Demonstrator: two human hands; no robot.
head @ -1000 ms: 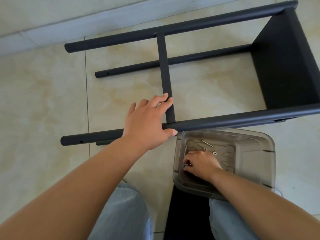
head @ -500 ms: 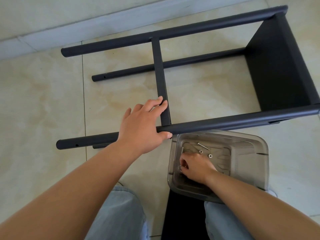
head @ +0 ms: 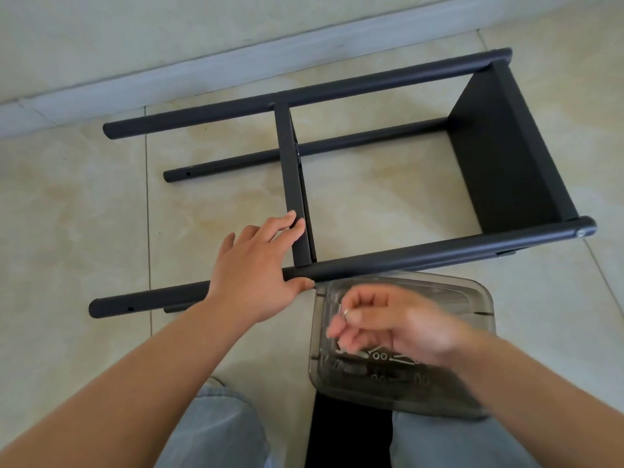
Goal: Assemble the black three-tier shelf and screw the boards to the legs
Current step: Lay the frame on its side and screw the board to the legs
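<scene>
Shelf frame lay on its side on the floor. Left hand pressed flat on near leg and middle board, fingers straight. Right hand pinched a screw above the bin. Advice: brace the joint, start the thread straight.

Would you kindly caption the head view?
Left hand steadies shelf frame; right hand lifts a screw from the tray.

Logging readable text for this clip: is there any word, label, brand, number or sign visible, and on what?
None can be read.
The black shelf frame, the clear plastic box of screws and the floor tiles show no print.
The small metal piece pinched in the right hand is motion-blurred; any marking cannot be told.
</scene>
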